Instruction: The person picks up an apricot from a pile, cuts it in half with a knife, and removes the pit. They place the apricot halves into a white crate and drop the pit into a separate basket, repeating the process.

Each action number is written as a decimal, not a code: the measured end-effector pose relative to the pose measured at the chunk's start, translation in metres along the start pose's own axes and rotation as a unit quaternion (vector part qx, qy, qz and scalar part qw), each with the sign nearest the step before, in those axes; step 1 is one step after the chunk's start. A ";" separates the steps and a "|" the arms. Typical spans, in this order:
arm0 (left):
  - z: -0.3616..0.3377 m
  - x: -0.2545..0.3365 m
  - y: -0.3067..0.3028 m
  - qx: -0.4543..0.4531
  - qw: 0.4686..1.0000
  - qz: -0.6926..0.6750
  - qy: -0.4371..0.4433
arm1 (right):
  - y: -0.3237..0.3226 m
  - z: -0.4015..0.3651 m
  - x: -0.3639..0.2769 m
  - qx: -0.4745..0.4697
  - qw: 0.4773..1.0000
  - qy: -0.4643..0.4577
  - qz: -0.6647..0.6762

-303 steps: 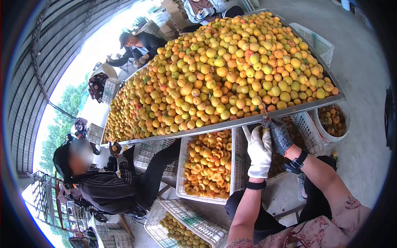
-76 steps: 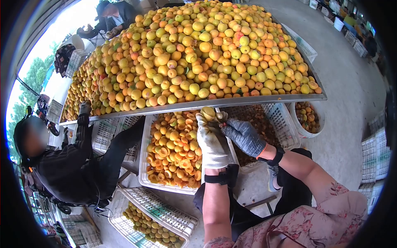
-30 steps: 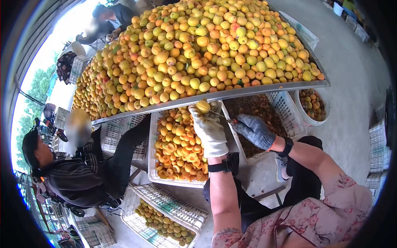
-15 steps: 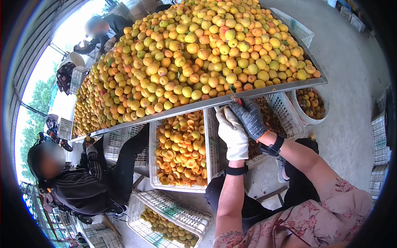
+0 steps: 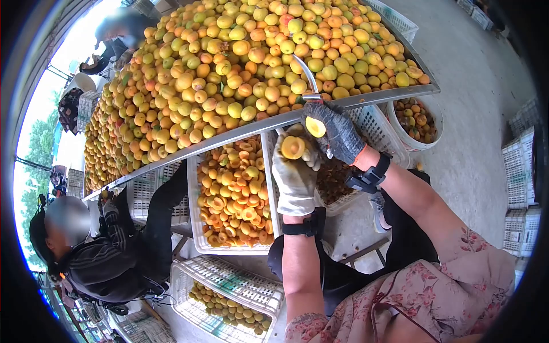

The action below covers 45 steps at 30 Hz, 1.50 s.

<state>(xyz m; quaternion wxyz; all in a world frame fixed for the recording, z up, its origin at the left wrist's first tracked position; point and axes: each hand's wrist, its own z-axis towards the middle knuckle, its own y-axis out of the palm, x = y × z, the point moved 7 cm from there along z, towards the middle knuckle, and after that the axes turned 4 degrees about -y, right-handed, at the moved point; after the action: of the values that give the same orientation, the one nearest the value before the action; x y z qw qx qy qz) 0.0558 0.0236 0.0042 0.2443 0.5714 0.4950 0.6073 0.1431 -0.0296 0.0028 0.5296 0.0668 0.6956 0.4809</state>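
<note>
My left hand (image 5: pixel 297 166), in a white glove with dirty fingertips, holds an apricot half (image 5: pixel 293 147), cut face up, just below the metal rim of the heaped table (image 5: pixel 240 131). Beside it my right hand (image 5: pixel 336 130), in a grey glove, grips a curved knife (image 5: pixel 309 73) whose blade points up over the whole apricots (image 5: pixel 229 80). Another apricot half (image 5: pixel 315 127) is held in the same right hand, its cut side showing. Under my left wrist's side stands a white crate (image 5: pixel 201 235) of halved apricots (image 5: pixel 237 191).
A white bucket (image 5: pixel 416 144) of fruit stands at the right, near a crate (image 5: pixel 380 134) partly behind my right hand. Lower left, a crate (image 5: pixel 182 297) holds greenish fruit. A person in black (image 5: pixel 108 260) sits at the left; another person (image 5: pixel 117 34) is across the table.
My hands have moved apart slightly and turned, and two apricot halves now show. The curved blade has come into sight above my right hand. The whole view has shifted a little.
</note>
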 end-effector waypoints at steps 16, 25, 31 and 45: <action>-0.061 0.072 -0.043 0.165 0.980 -0.009 0.115 | 0.081 0.001 0.042 -0.049 0.987 0.109 0.104; -0.041 0.025 -0.032 0.220 0.972 0.017 0.082 | 0.086 -0.011 0.009 -0.038 0.996 -0.006 0.081; -0.036 0.020 -0.033 0.196 0.957 0.122 0.174 | 0.080 -0.018 0.007 -0.023 0.998 -0.062 -0.010; -0.033 0.006 -0.012 0.242 0.954 0.098 0.146 | 0.056 0.000 0.010 -0.024 0.974 0.105 0.199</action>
<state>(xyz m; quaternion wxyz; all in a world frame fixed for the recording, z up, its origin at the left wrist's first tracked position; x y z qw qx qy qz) 0.0204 0.0229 0.0008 -0.0362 0.5644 0.5988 0.5671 0.1155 0.0064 0.0371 0.3488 0.1405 0.7082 0.5975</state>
